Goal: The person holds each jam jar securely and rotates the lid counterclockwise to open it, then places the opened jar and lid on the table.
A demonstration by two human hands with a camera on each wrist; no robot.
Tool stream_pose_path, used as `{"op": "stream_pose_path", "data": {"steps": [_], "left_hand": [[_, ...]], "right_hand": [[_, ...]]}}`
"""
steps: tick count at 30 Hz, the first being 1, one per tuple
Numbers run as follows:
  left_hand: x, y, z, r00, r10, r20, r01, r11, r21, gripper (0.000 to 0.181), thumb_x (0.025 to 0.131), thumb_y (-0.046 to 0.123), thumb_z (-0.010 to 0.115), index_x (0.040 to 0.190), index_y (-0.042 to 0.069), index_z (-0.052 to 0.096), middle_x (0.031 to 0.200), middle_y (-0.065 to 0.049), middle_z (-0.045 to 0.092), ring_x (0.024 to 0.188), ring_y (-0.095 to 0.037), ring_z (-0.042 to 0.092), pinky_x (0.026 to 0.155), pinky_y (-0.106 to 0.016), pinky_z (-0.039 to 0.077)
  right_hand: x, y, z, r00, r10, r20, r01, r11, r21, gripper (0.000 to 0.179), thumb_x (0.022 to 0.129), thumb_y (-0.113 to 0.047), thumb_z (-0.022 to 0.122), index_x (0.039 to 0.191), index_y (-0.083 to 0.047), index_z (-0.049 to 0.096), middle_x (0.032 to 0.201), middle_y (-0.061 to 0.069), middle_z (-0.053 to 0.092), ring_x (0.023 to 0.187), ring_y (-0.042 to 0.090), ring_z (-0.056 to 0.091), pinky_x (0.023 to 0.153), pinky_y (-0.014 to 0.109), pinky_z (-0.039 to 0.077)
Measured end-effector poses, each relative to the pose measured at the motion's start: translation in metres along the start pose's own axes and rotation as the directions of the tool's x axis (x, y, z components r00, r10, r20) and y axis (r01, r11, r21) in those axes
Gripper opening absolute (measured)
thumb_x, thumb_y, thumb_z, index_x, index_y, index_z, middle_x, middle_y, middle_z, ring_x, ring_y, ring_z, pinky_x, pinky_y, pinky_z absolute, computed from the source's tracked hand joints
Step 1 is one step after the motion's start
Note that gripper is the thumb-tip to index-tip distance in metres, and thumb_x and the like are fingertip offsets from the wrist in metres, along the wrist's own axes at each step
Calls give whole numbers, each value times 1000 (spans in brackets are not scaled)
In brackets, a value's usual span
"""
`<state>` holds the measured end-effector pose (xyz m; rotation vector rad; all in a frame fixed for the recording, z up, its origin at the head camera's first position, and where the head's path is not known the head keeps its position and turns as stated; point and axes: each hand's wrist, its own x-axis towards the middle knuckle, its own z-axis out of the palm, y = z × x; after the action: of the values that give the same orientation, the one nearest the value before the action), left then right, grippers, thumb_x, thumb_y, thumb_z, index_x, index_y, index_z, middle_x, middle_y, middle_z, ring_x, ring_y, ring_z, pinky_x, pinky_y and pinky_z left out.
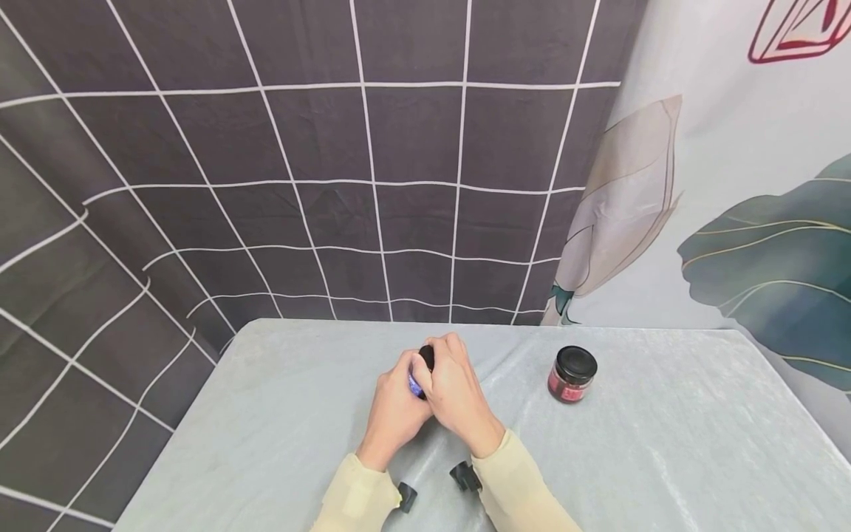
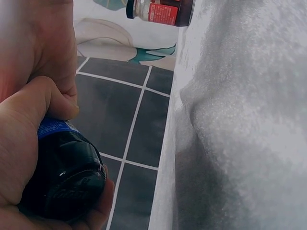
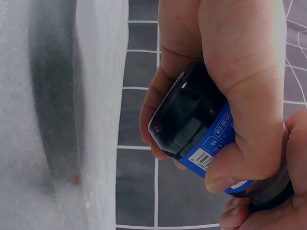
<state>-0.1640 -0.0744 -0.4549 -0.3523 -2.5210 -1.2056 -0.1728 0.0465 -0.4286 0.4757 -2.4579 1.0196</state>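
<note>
A glass jar (image 3: 189,117) with dark contents, a blue label and a black lid (image 1: 427,356) is held tilted above the table, over its middle. My left hand (image 1: 391,406) grips the jar's body, its thumb across the blue label and its fingers curled round the base. My right hand (image 1: 460,388) holds the lid end, with its fingers wrapped over the top. The jar's bottom (image 2: 72,184) faces the left wrist camera. In the head view, both hands cover most of the jar.
A second jar (image 1: 570,375), with a red label and black lid, stands upright on the table to the right of my hands. Pale grey cloth (image 1: 665,436) covers the table. Behind it hangs a dark curtain (image 1: 319,148) with white grid lines.
</note>
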Motion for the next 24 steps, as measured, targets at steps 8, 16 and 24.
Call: {"op": "stream_pose_path", "data": {"steps": [8,16,24], "left_hand": [[0,-2,0,1000,7,-5,-7,1000,0,50,72,19,84,117,12,62,98,-6,74,88,-21,72,75,-37,58],[0,-1,0,1000,5,-5,-5,1000,-11,50,73,19,85,117,12,63,100,-7,74,89,-22,72,77,-38,58],[0,-1,0,1000,2,-6,-2,1000,-10,51,73,20,85,118,11,63,100,-8,74,91,-22,72,77,-39,58]], "right_hand": [[0,0,0,1000,-3,4,3,1000,-2,27,97,-23,58,103,2,64,98,12,54,92,27,50,81,41,48],[1,1,0,1000,-10,1,10,1000,2,25,97,-23,58,102,1,64,99,12,53,92,27,50,81,40,48],[1,1,-2,1000,-5,20,4,1000,17,26,98,-26,58,103,-1,65,101,11,53,94,27,49,81,40,49]]}}
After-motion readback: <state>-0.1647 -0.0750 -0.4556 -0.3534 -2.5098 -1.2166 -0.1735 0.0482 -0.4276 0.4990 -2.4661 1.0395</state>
